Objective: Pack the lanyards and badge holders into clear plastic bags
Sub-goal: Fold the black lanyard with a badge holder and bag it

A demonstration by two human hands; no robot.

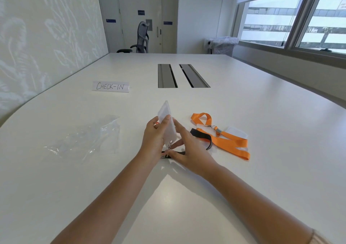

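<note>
Both hands grip one badge holder point(167, 123) at the centre of the desk point(243, 97). The left hand point(153, 140) pinches its upper edge between thumb and fingers and tilts it upright; the right hand point(189, 150) lies with fingers extended against its lower side, near the metal clip point(169, 147). Whether those fingers actually close on the clip cannot be determined. Judged purpose: the holder is raised so that the clip and the black lanyard point(201, 137) trailing from it can be gathered for bagging.

The black strap runs off toward 3 o'clock and lies partly under an orange lanyard point(228, 142), which is loosely looped at 2 o'clock beside a second badge holder point(237, 132).

A crumpled clear plastic bag point(89, 138) sits at 9 o'clock, well apart from both hands and untouched; nothing appears to be packed yet.

A handwritten CHECK-IN sign point(110, 86) stands at 11 o'clock.
</note>
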